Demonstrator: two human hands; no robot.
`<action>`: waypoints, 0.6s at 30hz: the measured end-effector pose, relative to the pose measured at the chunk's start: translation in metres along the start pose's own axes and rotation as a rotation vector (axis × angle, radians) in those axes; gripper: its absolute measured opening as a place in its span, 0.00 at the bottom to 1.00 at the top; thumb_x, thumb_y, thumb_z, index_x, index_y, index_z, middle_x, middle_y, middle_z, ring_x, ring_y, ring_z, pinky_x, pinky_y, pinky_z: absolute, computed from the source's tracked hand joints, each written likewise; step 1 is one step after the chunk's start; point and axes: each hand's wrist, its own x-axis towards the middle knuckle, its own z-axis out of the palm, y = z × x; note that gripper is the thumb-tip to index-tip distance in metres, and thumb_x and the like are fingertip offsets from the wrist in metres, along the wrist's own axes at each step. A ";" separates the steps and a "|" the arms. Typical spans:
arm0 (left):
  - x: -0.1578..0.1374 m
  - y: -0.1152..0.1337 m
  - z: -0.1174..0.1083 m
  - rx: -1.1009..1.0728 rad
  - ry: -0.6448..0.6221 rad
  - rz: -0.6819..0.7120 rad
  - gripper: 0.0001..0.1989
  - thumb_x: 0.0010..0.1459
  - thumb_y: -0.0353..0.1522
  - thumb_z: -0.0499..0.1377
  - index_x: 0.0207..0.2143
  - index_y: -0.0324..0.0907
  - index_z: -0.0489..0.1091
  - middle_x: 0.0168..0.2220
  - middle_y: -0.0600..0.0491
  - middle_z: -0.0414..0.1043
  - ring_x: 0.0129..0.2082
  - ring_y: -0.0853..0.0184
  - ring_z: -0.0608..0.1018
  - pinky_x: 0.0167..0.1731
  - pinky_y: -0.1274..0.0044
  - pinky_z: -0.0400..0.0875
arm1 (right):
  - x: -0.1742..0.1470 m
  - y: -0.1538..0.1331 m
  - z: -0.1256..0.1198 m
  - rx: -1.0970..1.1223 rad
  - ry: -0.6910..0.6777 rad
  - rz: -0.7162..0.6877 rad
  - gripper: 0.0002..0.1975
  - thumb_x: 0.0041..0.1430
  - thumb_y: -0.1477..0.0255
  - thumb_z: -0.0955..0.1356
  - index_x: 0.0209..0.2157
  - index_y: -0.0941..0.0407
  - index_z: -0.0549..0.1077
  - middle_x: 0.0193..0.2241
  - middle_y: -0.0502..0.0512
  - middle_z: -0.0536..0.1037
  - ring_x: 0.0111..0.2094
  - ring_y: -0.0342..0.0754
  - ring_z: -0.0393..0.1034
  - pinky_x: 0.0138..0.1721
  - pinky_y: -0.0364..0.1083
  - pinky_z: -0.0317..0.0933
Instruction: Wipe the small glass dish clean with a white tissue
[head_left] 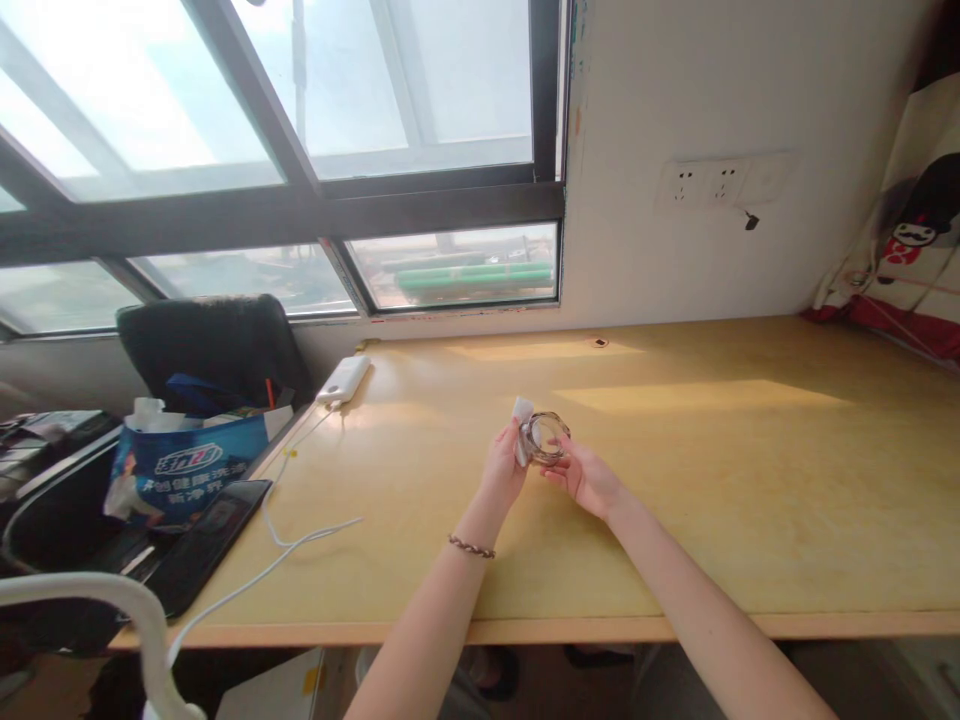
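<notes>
Above the desk, my left hand (507,462) is closed on a crumpled white piece (523,408), perhaps tissue or cloth, pressed to the left side of a round ring (533,440). The ring is made of dark and pale strands, like a bracelet or a coil; its exact kind is too small to tell. My right hand (581,478) grips the ring's right side, with thumb and fingers curled at its lower edge. Around my left wrist sits a braided brown bracelet (472,547).
Beneath my hands spreads the wooden desk (750,480). A white power bank (346,380) with a white cable (300,540) lies at its left. Further left are a black tablet-like slab (214,535), a blue bag (184,470) and a black chair (217,340). A white tube (112,590) curves at lower left.
</notes>
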 end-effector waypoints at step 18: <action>-0.001 0.003 -0.001 0.004 -0.008 -0.030 0.13 0.42 0.33 0.64 0.32 0.36 0.71 0.26 0.53 0.73 0.23 0.74 0.72 0.26 0.81 0.66 | 0.000 0.000 -0.004 -0.111 0.095 -0.002 0.07 0.50 0.70 0.69 0.30 0.59 0.71 0.26 0.52 0.76 0.23 0.39 0.71 0.23 0.36 0.64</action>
